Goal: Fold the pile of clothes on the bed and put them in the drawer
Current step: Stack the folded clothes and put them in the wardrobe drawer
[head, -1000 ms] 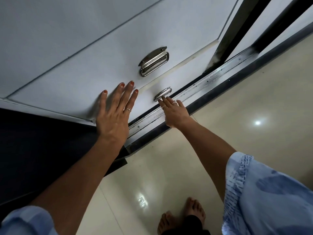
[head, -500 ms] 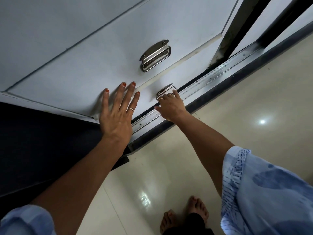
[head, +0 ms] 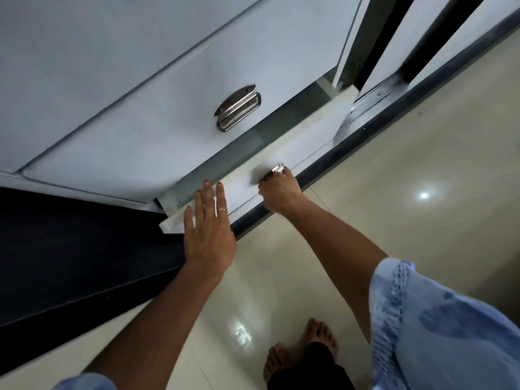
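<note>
The bottom drawer (head: 284, 153), low near the floor (head: 394, 164), is partly pulled out, its metal handle (head: 277, 168) gripped by the right hand (head: 278, 192), while the left hand (head: 208, 235) is laid with straight fingers (head: 206, 192) on its front edge.

left hand (head: 209, 235) flat, fingers straight; right hand (head: 278, 192) curled

Bottom drawer (head: 295, 142) front white, cream-edged top rim; upper drawer (head: 157, 128) pale blue-grey with chrome handle (head: 239, 108). Bottom drawer's handle (head: 277, 169) silver too. Floor (head: 408, 164) glossy cream tile at 3 o'clock. Sleeve (head: 450, 333) at 5 o'clock light blue with darker blue blotches and dashed stitch pattern. Left hand (head: 209, 235) has red nail polish and a ring. Dark navy panel (head: 70, 263) at 9 o'clock, black track strip (head: 394, 114).
</note>
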### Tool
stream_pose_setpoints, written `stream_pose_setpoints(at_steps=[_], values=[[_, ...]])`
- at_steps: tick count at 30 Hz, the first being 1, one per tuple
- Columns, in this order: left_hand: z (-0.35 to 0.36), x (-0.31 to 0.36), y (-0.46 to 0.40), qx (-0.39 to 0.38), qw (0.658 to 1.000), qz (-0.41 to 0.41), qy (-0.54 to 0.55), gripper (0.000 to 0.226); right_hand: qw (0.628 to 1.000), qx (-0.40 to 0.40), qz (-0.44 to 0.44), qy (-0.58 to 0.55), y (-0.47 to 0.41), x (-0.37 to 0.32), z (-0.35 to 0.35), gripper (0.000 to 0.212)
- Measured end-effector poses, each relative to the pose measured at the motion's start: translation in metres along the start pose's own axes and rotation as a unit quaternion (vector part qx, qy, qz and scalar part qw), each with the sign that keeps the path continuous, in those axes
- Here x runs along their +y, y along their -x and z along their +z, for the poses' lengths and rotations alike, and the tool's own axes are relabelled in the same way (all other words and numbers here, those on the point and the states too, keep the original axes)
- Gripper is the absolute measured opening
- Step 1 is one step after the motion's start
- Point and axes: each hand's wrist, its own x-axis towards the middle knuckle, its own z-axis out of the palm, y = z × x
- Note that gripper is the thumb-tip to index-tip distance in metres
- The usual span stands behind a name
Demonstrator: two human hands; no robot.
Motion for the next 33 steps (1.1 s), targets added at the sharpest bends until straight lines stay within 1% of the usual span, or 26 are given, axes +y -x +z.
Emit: stream_pose_setpoints(at_steps=[2, 4, 6, 8, 9, 11, 14, 16, 19, 22, 24, 27, 30, 33], values=[[0.008, 0.006, 0.011, -0.008, 0.999, 0.019, 0.025, 0.090, 1.000, -0.015, 0.004, -0.021, 0.031, 0.005, 0.012, 0.033], [0.009, 0.017, 0.025, -0.026, 0.997, 0.034, 0.059, 0.088, 0.997, -0.060, 0.011, -0.048, 0.065, 0.013, 0.023, 0.042], [0.002, 0.034, 0.039, -0.076, 0.991, 0.027, 0.109, 0.076, 0.992, -0.113, 0.023, -0.055, 0.095, 0.022, 0.033, 0.048], [-0.006, 0.049, 0.048, -0.134, 0.980, 0.014, 0.147, 0.060, 0.987, -0.146, 0.041, -0.059, 0.120, 0.027, 0.043, 0.051], [-0.011, 0.054, 0.053, -0.159, 0.974, 0.009, 0.161, 0.055, 0.984, -0.159, 0.053, -0.064, 0.135, 0.027, 0.048, 0.053], [-0.022, 0.060, 0.059, -0.224, 0.958, 0.000, 0.176, 0.053, 0.977, -0.183, 0.075, -0.078, 0.161, 0.028, 0.052, 0.056], [-0.032, 0.069, 0.073, -0.307, 0.941, 0.026, 0.138, 0.059, 0.970, -0.204, 0.082, -0.100, 0.198, 0.030, 0.054, 0.057], [-0.036, 0.076, 0.084, -0.343, 0.933, 0.041, 0.104, 0.062, 0.967, -0.212, 0.085, -0.114, 0.219, 0.032, 0.055, 0.056], [-0.043, 0.086, 0.100, -0.369, 0.925, 0.069, 0.056, 0.065, 0.958, -0.232, 0.108, -0.129, 0.247, 0.037, 0.056, 0.051], [-0.049, 0.093, 0.112, -0.396, 0.914, 0.091, 0.010, 0.073, 0.952, -0.239, 0.134, -0.139, 0.271, 0.047, 0.054, 0.050], [-0.056, 0.103, 0.119, -0.395, 0.912, 0.112, -0.013, 0.072, 0.948, -0.227, 0.160, -0.156, 0.288, 0.057, 0.048, 0.050], [-0.076, 0.134, 0.130, -0.340, 0.924, 0.174, -0.021, 0.067, 0.941, -0.206, 0.200, -0.177, 0.315, 0.072, 0.035, 0.050], [-0.098, 0.173, 0.133, -0.276, 0.934, 0.226, 0.010, 0.059, 0.930, -0.187, 0.239, -0.206, 0.339, 0.084, 0.024, 0.050], [-0.116, 0.206, 0.136, -0.240, 0.932, 0.271, 0.036, 0.049, 0.919, -0.153, 0.278, -0.235, 0.371, 0.087, 0.018, 0.048]])
